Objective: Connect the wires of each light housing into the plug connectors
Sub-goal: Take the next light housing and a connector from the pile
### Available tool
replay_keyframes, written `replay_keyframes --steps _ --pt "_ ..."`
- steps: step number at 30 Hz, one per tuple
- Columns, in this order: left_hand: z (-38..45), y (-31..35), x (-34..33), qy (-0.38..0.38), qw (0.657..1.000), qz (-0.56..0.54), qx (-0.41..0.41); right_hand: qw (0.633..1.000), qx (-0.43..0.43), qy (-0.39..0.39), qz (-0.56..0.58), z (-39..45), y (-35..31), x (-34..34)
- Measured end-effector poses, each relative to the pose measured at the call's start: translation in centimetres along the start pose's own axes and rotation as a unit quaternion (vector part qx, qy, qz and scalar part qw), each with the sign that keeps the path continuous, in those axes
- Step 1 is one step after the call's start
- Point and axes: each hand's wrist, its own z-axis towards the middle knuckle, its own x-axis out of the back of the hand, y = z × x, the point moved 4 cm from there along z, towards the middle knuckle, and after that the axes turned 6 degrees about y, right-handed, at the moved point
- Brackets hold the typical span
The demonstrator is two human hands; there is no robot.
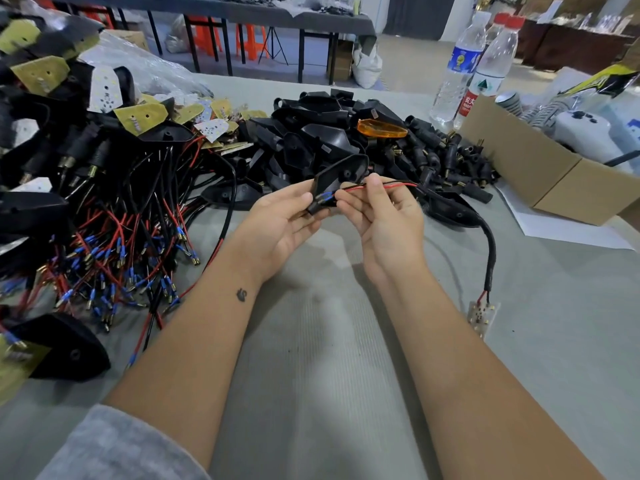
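My left hand (pixel 280 220) grips a black light housing (pixel 337 176) above the table's middle, thumb on its lower end. My right hand (pixel 384 209) pinches a red wire and a black wire (pixel 367 187) whose blue-sleeved terminals (pixel 325 199) point into the housing's lower end. The pair runs right into a black sheathed cable (pixel 490 251) that curves down to a small white LED board (pixel 481 315) lying on the table. Whether the terminals sit inside the housing cannot be told.
A heap of housings with red and black wires (pixel 114 237) fills the left. Empty black housings (pixel 322 126), one orange lens (pixel 381 128) and black plug connectors (pixel 450 157) lie behind my hands. A cardboard box (pixel 540 174) and water bottles (pixel 460 64) stand at right.
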Motion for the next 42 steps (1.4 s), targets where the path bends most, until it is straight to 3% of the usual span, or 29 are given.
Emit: replay_keyframes --steps 4,10,15,18,21,24,28,31,34,38,42 --pt "0.1 -0.2 0.1 -0.004 1.0 -0.003 -0.009 1.0 0.01 0.018 0.009 0.1 -0.2 0.3" --pt "0.1 -0.2 0.2 0.0 0.998 -0.037 -0.041 0.999 -0.008 -0.018 -0.05 -0.2 0.5 -0.3" --pt "0.3 -0.2 0.5 0.015 0.999 -0.036 -0.033 0.994 0.009 0.002 -0.104 -0.1 0.4 0.0" --pt "0.3 -0.2 0.3 0.016 0.999 -0.038 -0.029 0.978 0.047 0.01 -0.203 -0.2 0.3 0.1" --pt "0.2 -0.1 0.2 0.005 0.999 -0.031 -0.03 0.936 0.107 0.027 -0.334 0.0 0.4 0.2" --pt "-0.1 -0.1 0.0 -0.027 0.997 0.056 -0.045 0.923 0.132 0.052 -0.358 0.1 0.0 0.4" --pt "-0.5 -0.6 -0.8 -0.03 0.968 0.213 -0.129 0.948 0.103 0.044 -0.298 0.1 -0.1 0.6" --pt "-0.8 -0.3 -1.3 -0.031 0.928 0.304 -0.215 0.947 0.091 0.036 -0.306 0.0 0.1 0.5" --pt "-1.0 -0.1 -1.2 -0.012 0.905 0.364 -0.219 0.948 0.069 0.017 -0.309 -0.1 0.5 0.2" --pt "-1.0 0.4 -0.5 0.068 0.882 0.411 -0.222 0.97 0.025 0.032 -0.24 -0.1 0.3 0.2" --pt "-0.9 1.3 0.8 0.178 0.836 0.459 -0.245 0.969 0.038 0.068 -0.233 0.3 -0.1 0.9"
